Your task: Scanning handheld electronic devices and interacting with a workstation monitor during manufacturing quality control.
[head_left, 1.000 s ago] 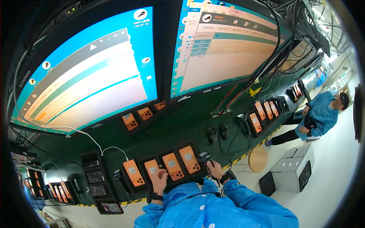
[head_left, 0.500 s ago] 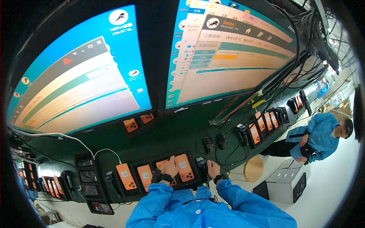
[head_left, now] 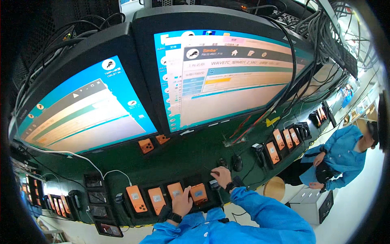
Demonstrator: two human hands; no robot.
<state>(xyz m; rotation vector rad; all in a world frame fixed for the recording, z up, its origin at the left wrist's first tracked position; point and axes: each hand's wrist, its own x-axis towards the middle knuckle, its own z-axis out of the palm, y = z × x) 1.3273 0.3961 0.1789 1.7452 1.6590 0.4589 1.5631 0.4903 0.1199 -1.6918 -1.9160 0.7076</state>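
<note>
Orange phone (head_left: pixel 199 195) left of the scanner (head_left: pixel 214 185), left hand (head_left: pixel 182 204) touching the phone, can't tell if gripping; right hand (head_left: pixel 222 177) loosely half-curled beside scanner.

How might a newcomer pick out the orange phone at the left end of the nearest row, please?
From the two monitors, come down to the green table and the nearest row of four orange phones. The leftmost phone is the one, farthest from the left hand; of the four, it alone has a white cable running to its upper end.
</note>
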